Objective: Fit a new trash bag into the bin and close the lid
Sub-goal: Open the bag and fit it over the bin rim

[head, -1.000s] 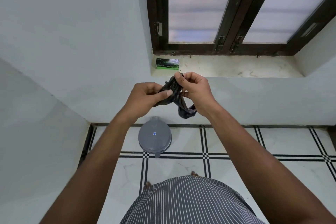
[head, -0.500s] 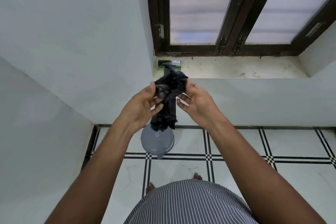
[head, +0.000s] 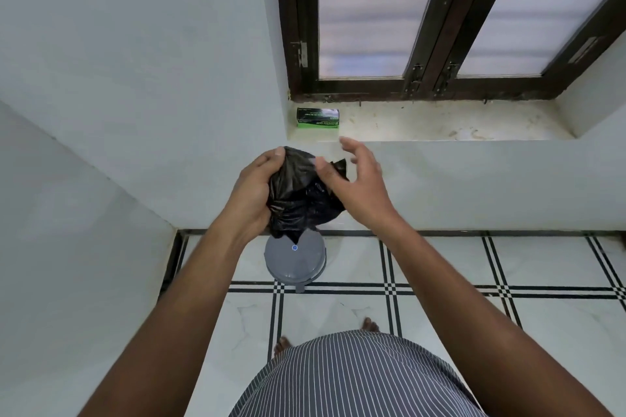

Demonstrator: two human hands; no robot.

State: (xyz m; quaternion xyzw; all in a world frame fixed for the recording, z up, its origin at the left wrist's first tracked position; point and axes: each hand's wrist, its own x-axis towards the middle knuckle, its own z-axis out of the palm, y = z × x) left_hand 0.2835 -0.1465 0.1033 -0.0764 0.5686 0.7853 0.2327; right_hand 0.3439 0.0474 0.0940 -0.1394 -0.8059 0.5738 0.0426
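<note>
A crumpled black trash bag hangs in front of me at chest height. My left hand grips its left side, thumb over the top. My right hand is on the right side, thumb pressed on the plastic, the other fingers spread and lifted. Below the bag, on the floor by the wall, stands a small round grey bin with its lid shut and a blue dot on top. The bag's lower tip covers the far edge of the lid.
A green and black box lies at the left end of the stone window sill. White walls meet in a corner on the left. The tiled floor has black lines. My bare feet show near the bin.
The bag has gone from a tight twisted strip to a looser, wider bundle. Both hands dropped a little, and my right fingers opened off the plastic.
</note>
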